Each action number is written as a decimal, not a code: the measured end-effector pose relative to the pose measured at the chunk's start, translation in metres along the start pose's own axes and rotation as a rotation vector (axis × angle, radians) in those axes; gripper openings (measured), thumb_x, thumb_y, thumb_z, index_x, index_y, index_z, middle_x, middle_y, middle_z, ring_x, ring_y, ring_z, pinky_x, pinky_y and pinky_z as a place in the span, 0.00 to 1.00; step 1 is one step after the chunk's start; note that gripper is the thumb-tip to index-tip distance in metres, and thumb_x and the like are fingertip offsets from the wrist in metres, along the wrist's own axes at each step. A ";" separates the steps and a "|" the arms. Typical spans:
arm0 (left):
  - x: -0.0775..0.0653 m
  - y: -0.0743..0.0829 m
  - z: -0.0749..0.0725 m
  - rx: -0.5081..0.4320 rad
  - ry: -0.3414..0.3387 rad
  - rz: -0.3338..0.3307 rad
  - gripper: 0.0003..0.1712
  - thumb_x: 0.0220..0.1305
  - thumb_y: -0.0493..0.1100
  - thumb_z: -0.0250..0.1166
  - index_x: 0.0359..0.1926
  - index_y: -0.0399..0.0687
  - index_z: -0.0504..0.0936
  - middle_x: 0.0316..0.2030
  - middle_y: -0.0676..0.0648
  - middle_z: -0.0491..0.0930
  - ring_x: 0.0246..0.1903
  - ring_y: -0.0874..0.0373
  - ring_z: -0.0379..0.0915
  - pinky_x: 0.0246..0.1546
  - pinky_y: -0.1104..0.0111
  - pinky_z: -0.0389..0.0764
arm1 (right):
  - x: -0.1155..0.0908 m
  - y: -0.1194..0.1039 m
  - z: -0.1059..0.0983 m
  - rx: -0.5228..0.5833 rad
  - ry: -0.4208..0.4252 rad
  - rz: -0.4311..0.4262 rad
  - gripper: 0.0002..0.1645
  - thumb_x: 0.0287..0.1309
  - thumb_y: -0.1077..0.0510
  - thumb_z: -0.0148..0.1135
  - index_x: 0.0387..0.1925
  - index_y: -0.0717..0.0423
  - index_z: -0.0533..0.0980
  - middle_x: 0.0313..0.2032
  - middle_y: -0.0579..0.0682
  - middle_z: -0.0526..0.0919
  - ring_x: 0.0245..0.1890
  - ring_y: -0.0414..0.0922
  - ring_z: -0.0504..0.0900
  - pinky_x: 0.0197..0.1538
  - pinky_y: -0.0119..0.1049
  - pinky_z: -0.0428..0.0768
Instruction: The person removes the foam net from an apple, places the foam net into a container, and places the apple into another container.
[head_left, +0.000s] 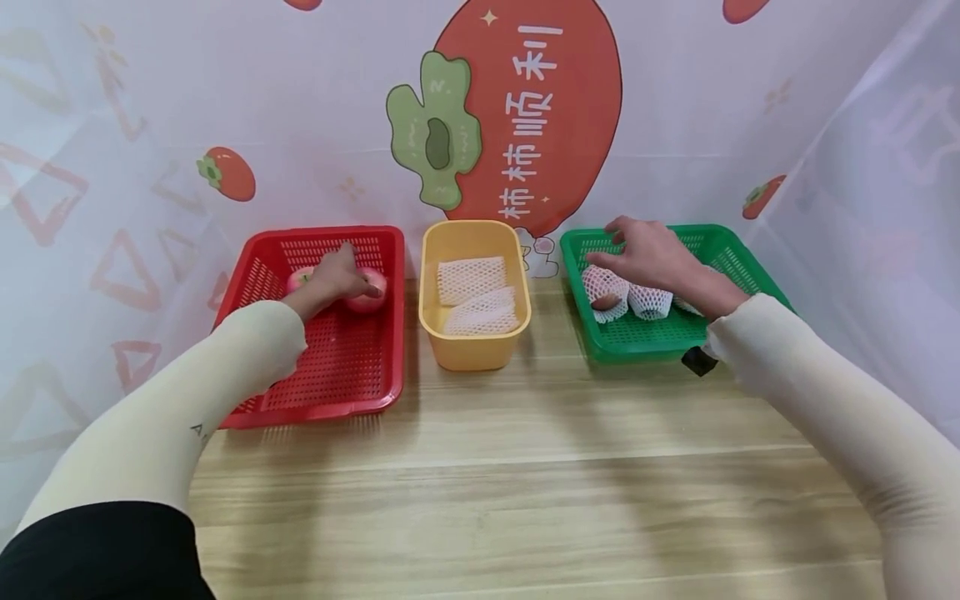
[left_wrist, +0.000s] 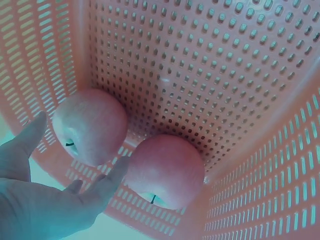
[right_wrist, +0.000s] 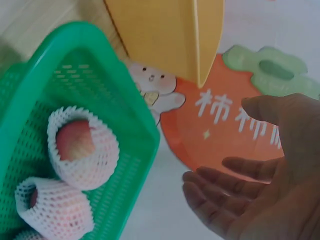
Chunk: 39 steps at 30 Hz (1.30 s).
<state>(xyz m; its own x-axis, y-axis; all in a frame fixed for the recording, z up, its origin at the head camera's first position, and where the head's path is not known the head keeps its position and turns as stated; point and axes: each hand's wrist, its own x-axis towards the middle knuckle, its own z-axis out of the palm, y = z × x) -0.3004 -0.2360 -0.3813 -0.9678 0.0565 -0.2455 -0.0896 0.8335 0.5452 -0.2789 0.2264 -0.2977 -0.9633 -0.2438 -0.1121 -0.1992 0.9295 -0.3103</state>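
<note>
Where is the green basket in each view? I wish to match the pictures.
Head: the green basket is right of centre, partly hidden by the right hand.
Left wrist: not in it.
Right wrist: on the left side, cut off by the left edge.
Shared landmark (head and right wrist only): the yellow bin, left of the basket in head, at the top in right wrist.

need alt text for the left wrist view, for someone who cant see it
A person's left hand, thumb spread from the fingers, reaches toward two apples in a perforated red basket. The paler apple lies beyond the gap between thumb and fingers; the darker pink apple is by the fingers, and whether they touch is unclear.
</note>
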 end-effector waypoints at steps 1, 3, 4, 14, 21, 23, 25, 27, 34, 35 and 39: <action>-0.001 0.001 0.000 0.002 0.005 -0.001 0.45 0.67 0.43 0.73 0.73 0.29 0.58 0.55 0.30 0.71 0.51 0.35 0.72 0.58 0.41 0.81 | 0.001 0.003 -0.001 0.000 -0.019 0.013 0.47 0.71 0.38 0.63 0.74 0.69 0.65 0.65 0.71 0.77 0.61 0.66 0.80 0.62 0.63 0.80; -0.003 0.002 -0.001 0.011 0.008 0.007 0.48 0.67 0.43 0.73 0.75 0.29 0.56 0.57 0.29 0.71 0.52 0.35 0.71 0.58 0.43 0.80 | 0.004 0.009 -0.003 0.003 -0.058 0.038 0.49 0.71 0.37 0.63 0.74 0.71 0.63 0.64 0.72 0.77 0.60 0.66 0.79 0.62 0.64 0.79; -0.004 0.003 -0.001 0.020 0.008 0.012 0.48 0.67 0.44 0.73 0.75 0.28 0.55 0.57 0.29 0.71 0.53 0.34 0.71 0.57 0.44 0.80 | 0.006 0.013 -0.003 0.002 -0.075 0.048 0.50 0.71 0.36 0.62 0.75 0.71 0.62 0.64 0.73 0.76 0.60 0.66 0.79 0.62 0.64 0.79; -0.018 0.014 -0.010 0.063 0.015 0.036 0.50 0.64 0.50 0.75 0.75 0.30 0.59 0.56 0.30 0.74 0.52 0.37 0.71 0.59 0.42 0.80 | 0.028 0.037 0.006 -0.022 -0.198 0.128 0.50 0.71 0.36 0.61 0.72 0.74 0.64 0.68 0.76 0.70 0.60 0.67 0.77 0.64 0.63 0.78; -0.032 0.017 -0.017 0.040 0.014 0.061 0.55 0.65 0.52 0.76 0.79 0.32 0.55 0.67 0.28 0.70 0.60 0.35 0.69 0.67 0.38 0.74 | 0.040 0.054 0.023 -0.027 -0.247 0.142 0.28 0.71 0.39 0.63 0.31 0.59 0.69 0.27 0.52 0.67 0.35 0.57 0.83 0.41 0.49 0.86; -0.037 0.017 -0.019 0.039 0.018 0.072 0.54 0.64 0.52 0.76 0.79 0.32 0.56 0.67 0.28 0.70 0.61 0.34 0.70 0.66 0.38 0.74 | 0.042 0.056 0.025 -0.019 -0.262 0.148 0.29 0.71 0.39 0.63 0.26 0.55 0.66 0.24 0.49 0.65 0.35 0.57 0.84 0.43 0.49 0.87; -0.041 0.017 -0.019 0.034 0.021 0.079 0.54 0.64 0.52 0.76 0.78 0.32 0.57 0.67 0.28 0.70 0.61 0.34 0.70 0.66 0.38 0.75 | 0.043 0.058 0.026 -0.016 -0.276 0.152 0.30 0.72 0.39 0.62 0.23 0.53 0.65 0.23 0.48 0.63 0.37 0.57 0.84 0.45 0.50 0.87; -0.044 0.019 -0.018 0.036 0.029 0.081 0.54 0.64 0.53 0.76 0.78 0.34 0.57 0.67 0.29 0.70 0.62 0.34 0.70 0.66 0.38 0.75 | 0.043 0.059 0.027 -0.008 -0.288 0.157 0.29 0.72 0.39 0.62 0.24 0.54 0.67 0.23 0.49 0.66 0.39 0.58 0.84 0.47 0.50 0.87; -0.059 0.030 -0.014 0.017 0.036 0.110 0.55 0.63 0.57 0.76 0.79 0.36 0.58 0.70 0.29 0.69 0.66 0.34 0.69 0.65 0.39 0.74 | 0.053 0.066 0.035 0.031 -0.334 0.169 0.31 0.72 0.38 0.62 0.39 0.66 0.77 0.34 0.58 0.79 0.43 0.58 0.84 0.49 0.49 0.87; -0.062 0.031 -0.013 0.004 0.035 0.111 0.55 0.64 0.57 0.76 0.79 0.36 0.58 0.70 0.29 0.69 0.65 0.35 0.69 0.65 0.40 0.74 | 0.055 0.067 0.037 0.035 -0.338 0.165 0.31 0.72 0.38 0.62 0.38 0.65 0.76 0.33 0.57 0.77 0.42 0.57 0.84 0.49 0.49 0.87; -0.068 0.032 -0.011 -0.019 0.041 0.125 0.53 0.63 0.56 0.77 0.78 0.36 0.60 0.70 0.29 0.69 0.65 0.35 0.71 0.64 0.41 0.76 | 0.058 0.067 0.039 0.059 -0.355 0.178 0.27 0.71 0.39 0.63 0.32 0.58 0.70 0.30 0.52 0.70 0.39 0.55 0.83 0.49 0.50 0.87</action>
<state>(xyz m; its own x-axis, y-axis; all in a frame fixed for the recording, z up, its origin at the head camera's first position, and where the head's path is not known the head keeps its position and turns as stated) -0.2396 -0.2188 -0.3380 -0.9804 0.1369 -0.1416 0.0287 0.8107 0.5848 -0.3405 0.2633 -0.3620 -0.8580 -0.1708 -0.4845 -0.0144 0.9508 -0.3096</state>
